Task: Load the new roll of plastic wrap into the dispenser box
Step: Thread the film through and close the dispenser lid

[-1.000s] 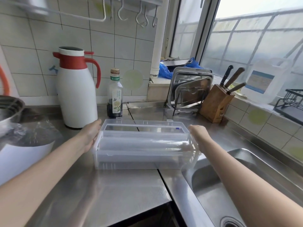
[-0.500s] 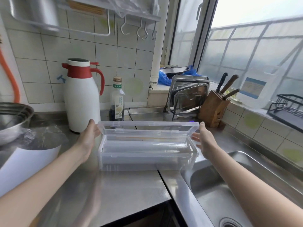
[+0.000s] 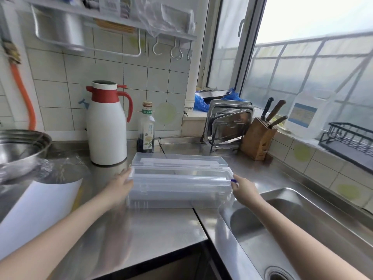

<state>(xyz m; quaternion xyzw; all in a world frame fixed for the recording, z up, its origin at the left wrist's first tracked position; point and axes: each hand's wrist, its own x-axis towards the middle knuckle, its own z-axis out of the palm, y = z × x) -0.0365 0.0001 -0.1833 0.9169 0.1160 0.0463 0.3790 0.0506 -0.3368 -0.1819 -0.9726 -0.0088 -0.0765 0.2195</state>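
The clear plastic dispenser box (image 3: 179, 196) lies lengthwise on the steel counter (image 3: 141, 229). Through its front wall I see the roll of plastic wrap (image 3: 181, 179) lying inside. The clear lid (image 3: 179, 160), with its white cutter rail, is hinged at the back and tilts over the box, with a gap still showing along the front. My left hand (image 3: 120, 183) presses against the left end of the box. At the right end, by a small blue tab (image 3: 233, 180), the fingertips of my right hand (image 3: 243, 188) touch the rim.
A white and red thermos jug (image 3: 107, 126) and a dark bottle (image 3: 147, 132) stand just behind the box. The sink (image 3: 282, 229) opens on the right. Behind it are a knife block (image 3: 259, 138) and a tray rack (image 3: 228, 126). A steel bowl (image 3: 18, 150) and white paper (image 3: 40, 207) lie to the left.
The lid rose from lying back behind the box and now sits tilted over it. Both hands stayed at the box's ends. The camera tilted upward.
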